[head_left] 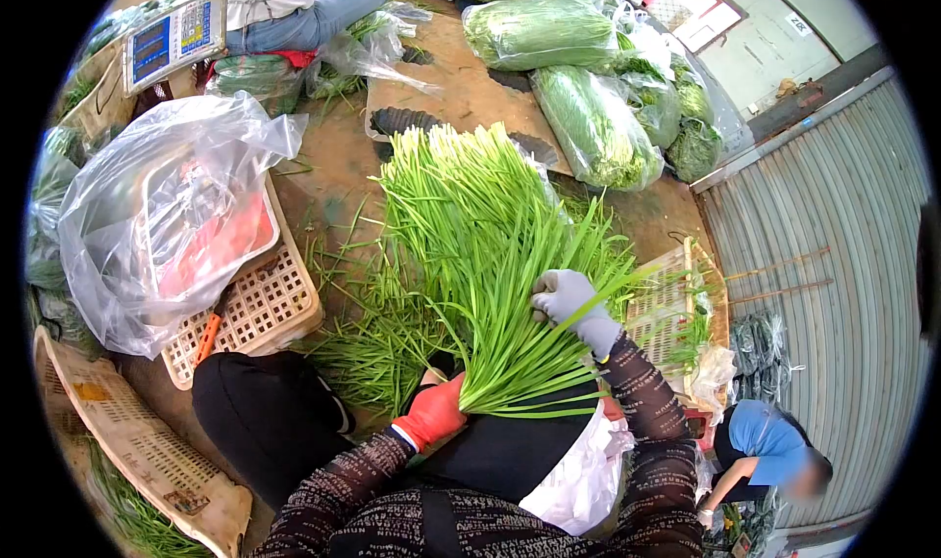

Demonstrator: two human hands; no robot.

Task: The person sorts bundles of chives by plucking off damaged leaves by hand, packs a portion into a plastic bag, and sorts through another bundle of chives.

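Note:
A large pile of green garlic chives (470,195) lies in front of me, pale stem ends pointing away. My left hand (433,416), in a red-orange glove, is closed around the gathered near end of a bunch over my lap. From there the long leaves fan out to the upper right. My right hand (569,305), in a grey glove, is at the right side of the bunch with its fingers curled in on some leaves. Its fingertips are partly hidden. Loose chive leaves (382,352) are scattered on the ground left of the pile.
At left, a plastic bag (118,225) and an orange-handled knife (209,338) rest on an upturned crate (265,298). A scale display (174,44) stands behind. Bagged vegetables (539,31) lie ahead. Another crate (659,308) and a person in blue (765,445) are at right.

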